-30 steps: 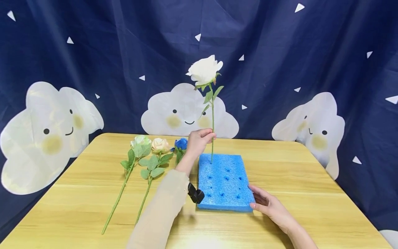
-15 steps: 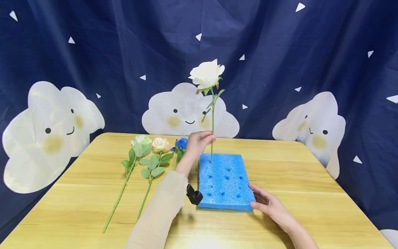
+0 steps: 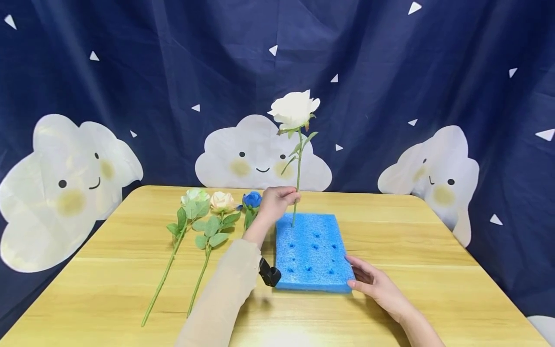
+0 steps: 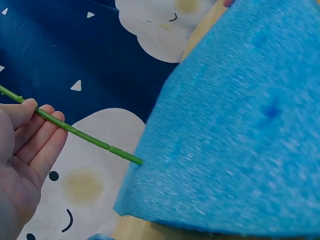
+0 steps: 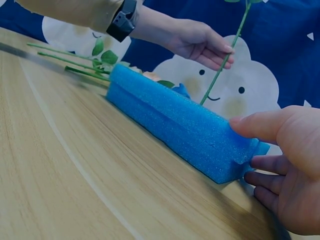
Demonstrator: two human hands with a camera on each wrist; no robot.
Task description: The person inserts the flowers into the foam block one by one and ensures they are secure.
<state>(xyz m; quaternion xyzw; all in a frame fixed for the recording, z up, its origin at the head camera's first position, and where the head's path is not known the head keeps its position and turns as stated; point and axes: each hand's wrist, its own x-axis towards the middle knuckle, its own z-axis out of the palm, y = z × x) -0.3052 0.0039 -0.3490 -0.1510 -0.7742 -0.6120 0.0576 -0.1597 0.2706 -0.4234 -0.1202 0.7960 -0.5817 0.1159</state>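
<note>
A white artificial rose [image 3: 295,111] stands almost upright in the head view, leaning slightly right. My left hand [image 3: 277,202] pinches its stem between thumb and fingers. The stem's lower end meets the far left part of a blue foam block [image 3: 312,260]; how deep it sits cannot be told. Close up, the left wrist view has the green stem [image 4: 90,137] touching the foam near its edge. My right hand [image 3: 377,286] grips the block's near right corner, thumb [image 5: 260,125] at the upper edge and fingers against the end side. Several small holes dot the block's top.
Left of the block lie a pale green-white rose [image 3: 195,197], a peach rose [image 3: 222,202] and a blue rose [image 3: 252,199], the last partly hidden by the left arm. A wooden table [image 3: 403,231] bears everything. Behind hangs a dark blue curtain [image 3: 368,48] with clouds.
The white rose has come down a little and its head has shifted right. My left hand has lowered slightly with the stem. The right hand stays at the block.
</note>
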